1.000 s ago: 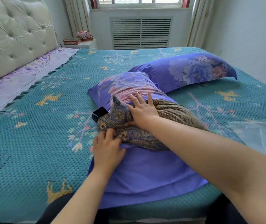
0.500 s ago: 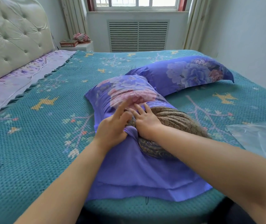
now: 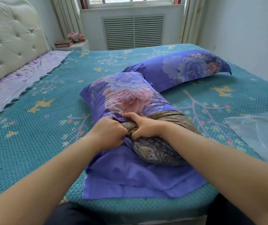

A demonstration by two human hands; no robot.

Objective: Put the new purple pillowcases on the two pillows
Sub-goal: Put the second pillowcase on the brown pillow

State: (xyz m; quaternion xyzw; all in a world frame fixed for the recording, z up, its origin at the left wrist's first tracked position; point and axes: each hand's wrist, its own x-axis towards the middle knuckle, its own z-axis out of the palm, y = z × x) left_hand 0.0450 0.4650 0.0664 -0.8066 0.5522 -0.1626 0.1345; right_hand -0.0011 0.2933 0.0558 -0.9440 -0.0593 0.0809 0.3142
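Observation:
A brown paisley pillow [image 3: 159, 148] lies at the bed's near edge, its far half inside a purple floral pillowcase [image 3: 126, 95]. The case's plain purple open end [image 3: 136, 177] spreads flat under the bare part. My left hand [image 3: 109, 132] grips the case's opening edge with curled fingers. My right hand [image 3: 143, 125] presses on the pillow's corner, fingers curled into the fabric beside the left hand. A second pillow in a purple floral case [image 3: 183, 67] lies behind, to the right.
The bed carries a teal knitted cover [image 3: 40, 124]. A tufted white headboard [image 3: 8, 38] stands at the left. A clear plastic bag [image 3: 260, 135] lies at the right edge. A nightstand with small items [image 3: 71, 43] is by the window wall.
My left hand came up from the lower flap to the case's opening and closed on its edge. The case has slid further over the pillow's left corner. My right hand's fingers curled in.

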